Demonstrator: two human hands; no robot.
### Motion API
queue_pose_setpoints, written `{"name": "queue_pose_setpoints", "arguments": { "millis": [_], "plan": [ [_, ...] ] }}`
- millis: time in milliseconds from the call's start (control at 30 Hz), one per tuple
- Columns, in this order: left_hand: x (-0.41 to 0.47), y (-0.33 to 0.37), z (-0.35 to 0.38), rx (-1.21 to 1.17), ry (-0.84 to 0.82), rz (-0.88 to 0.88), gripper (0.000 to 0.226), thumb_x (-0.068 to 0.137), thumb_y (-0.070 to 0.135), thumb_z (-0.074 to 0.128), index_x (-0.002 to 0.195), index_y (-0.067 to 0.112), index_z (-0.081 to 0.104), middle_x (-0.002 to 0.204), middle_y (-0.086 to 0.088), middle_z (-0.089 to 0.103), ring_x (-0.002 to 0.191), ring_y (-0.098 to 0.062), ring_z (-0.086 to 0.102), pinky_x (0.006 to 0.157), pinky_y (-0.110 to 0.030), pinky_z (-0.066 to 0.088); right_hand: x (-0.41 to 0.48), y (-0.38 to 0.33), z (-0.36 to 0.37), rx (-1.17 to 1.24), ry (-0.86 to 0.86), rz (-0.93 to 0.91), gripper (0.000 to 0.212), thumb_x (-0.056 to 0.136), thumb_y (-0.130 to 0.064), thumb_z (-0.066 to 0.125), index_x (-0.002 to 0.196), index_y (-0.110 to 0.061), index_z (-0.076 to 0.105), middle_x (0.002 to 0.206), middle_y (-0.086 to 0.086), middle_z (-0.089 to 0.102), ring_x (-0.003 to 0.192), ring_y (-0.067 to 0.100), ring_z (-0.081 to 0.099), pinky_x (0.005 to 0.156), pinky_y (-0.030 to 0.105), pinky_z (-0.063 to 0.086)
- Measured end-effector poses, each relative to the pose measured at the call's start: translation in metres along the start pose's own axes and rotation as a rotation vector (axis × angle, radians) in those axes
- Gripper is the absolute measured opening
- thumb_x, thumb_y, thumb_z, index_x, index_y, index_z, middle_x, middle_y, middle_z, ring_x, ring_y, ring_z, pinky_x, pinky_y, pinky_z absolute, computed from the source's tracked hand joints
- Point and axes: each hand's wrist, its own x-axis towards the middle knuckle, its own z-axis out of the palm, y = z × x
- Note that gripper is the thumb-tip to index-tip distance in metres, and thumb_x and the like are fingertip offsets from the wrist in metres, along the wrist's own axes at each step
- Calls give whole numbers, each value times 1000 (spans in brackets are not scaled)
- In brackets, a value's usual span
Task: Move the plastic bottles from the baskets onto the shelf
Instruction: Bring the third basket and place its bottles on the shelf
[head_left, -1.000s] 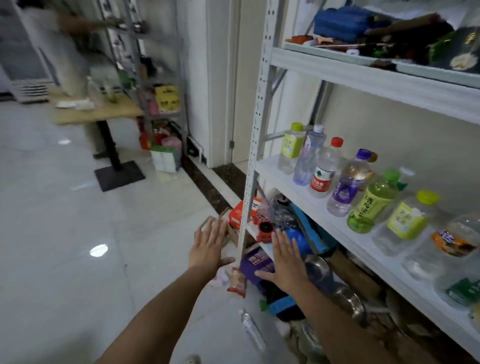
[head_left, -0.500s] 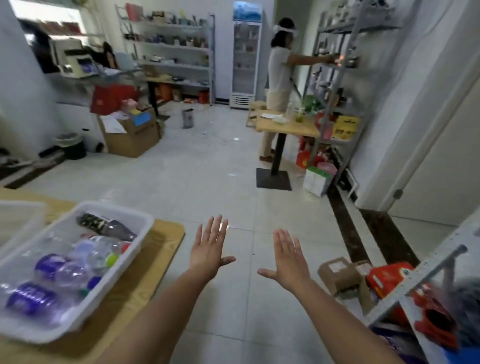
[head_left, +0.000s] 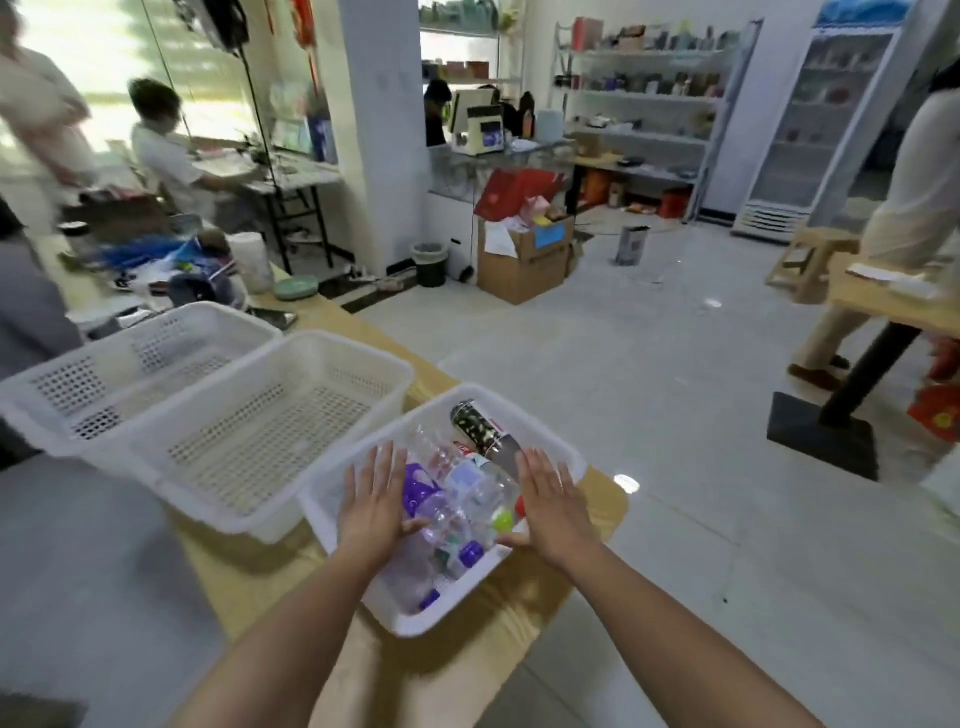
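Plastic bottles (head_left: 457, 499) lie jumbled on their sides in the nearest white perforated plastic basket (head_left: 415, 621), between the person's two hands. Over the basket's left side the left hand (head_left: 371, 501) is held palm down, fingers straight and close together, thumb pointing in toward a clear bottle; whether it touches the bottle cannot be told. Over the right rim the right hand (head_left: 553, 506) mirrors it, flat, fingers extended, thumb turned inward, gripping nothing. Both forearms reach forward from the bottom edge. One bottle carries a purple label (head_left: 415, 483), a dark bottle with a speckled wrapper (head_left: 480, 428) lies at the far end, and a green cap (head_left: 503, 518) and a purple cap (head_left: 470, 553) show; the print on every label is too blurred to read. This basket sits on a tan wooden table (head_left: 249, 582), just beside a second white basket (head_left: 337, 343) on its left, with a third white basket (head_left: 171, 312) beyond
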Motion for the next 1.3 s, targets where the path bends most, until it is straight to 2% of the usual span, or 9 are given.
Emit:
{"name": "queue_pose_setpoints", "arguments": {
  "millis": [233, 400, 500, 567, 633, 767, 933, 1067, 1300],
  "plan": [
    [14, -19, 16, 92, -94, 11, 113, 85, 57, 59, 146, 15, -27, 152, -6, -35, 144, -26, -25, 112, -45, -22, 55, 14, 13, -26, -96, -105, 116, 79, -71, 48, 149, -5, -16, 148, 5, -30, 146, 25, -18, 106, 34, -31],
    [48, -21, 24, 7, -86, 9, 108, 88, 39, 62, 140, 24, -32, 143, 2, -41, 135, -17, -37, 114, -41, -22, 113, 32, 19, 54, -99, -120, 121, 52, -86, -27, 146, -11, -20, 147, 0, -28, 139, 13, -23, 114, 36, -20],
    [69, -21, 28, 6, -93, 21, 97, 93, 23, 57, 148, 30, -22, 153, 4, -28, 139, -14, -33, 113, -37, -21, 149, 43, 13, -99, -120, -250, 94, 85, -75, 15, 150, -9, 7, 158, 8, 10, 146, 21, 11, 113, 38, -15],
    [79, -17, 29, 45, -141, 34, 93, 92, 11, 56, 152, 30, -12, 160, 2, -16, 147, -18, -16, 113, -36, -15, 171, 39, 9, -176, -94, -387, 104, 68, -59, 72, 147, -9, 26, 148, 9, 41, 136, 23, 41, 114, 39, -2],
    [90, -9, 22, 91, -204, 0, 94, 90, 8, 60, 154, 25, -7, 161, -1, -10, 148, -22, -8, 116, -36, -9, 198, 30, 8, -206, 2, -551, 113, 49, -46, 87, 142, -14, 32, 142, 5, 50, 129, 22, 50, 118, 42, 15],
    [103, -6, 17, 174, -248, -11, 86, 86, 13, 66, 153, 20, 11, 161, -9, 3, 147, -30, 6, 119, -39, 5, 227, 1, 16, -301, -42, -891, 115, 51, -21, 87, 146, -28, 22, 153, 3, 32, 138, 25, 37, 112, 45, 25],
    [97, -11, 11, 302, -256, 10, 79, 86, 8, 63, 149, 22, 19, 159, -12, 11, 144, -31, 14, 118, -41, 14, 246, -16, 28, -360, -135, -1040, 83, 87, -10, 59, 152, -28, 10, 160, -3, 4, 148, 20, 1, 115, 38, -12],
    [86, -21, 3, 368, -124, 61, 90, 44, 25, 90, 120, 21, 42, 126, -9, 48, 107, -25, 52, 94, -34, 44, 270, -22, 16, -311, -225, -1124, 90, 76, -19, 73, 148, -33, 22, 154, -2, 18, 140, 20, 19, 115, 35, 16],
    [70, -25, -6, 365, 11, 106, 73, 51, 18, 86, 112, 18, 46, 122, -3, 56, 101, -19, 61, 96, -35, 45, 284, -37, 17, -419, -98, -1271, 73, 73, -16, 74, 134, -31, 37, 142, 2, 27, 129, 23, 29, 105, 35, 28]
  ]
}}
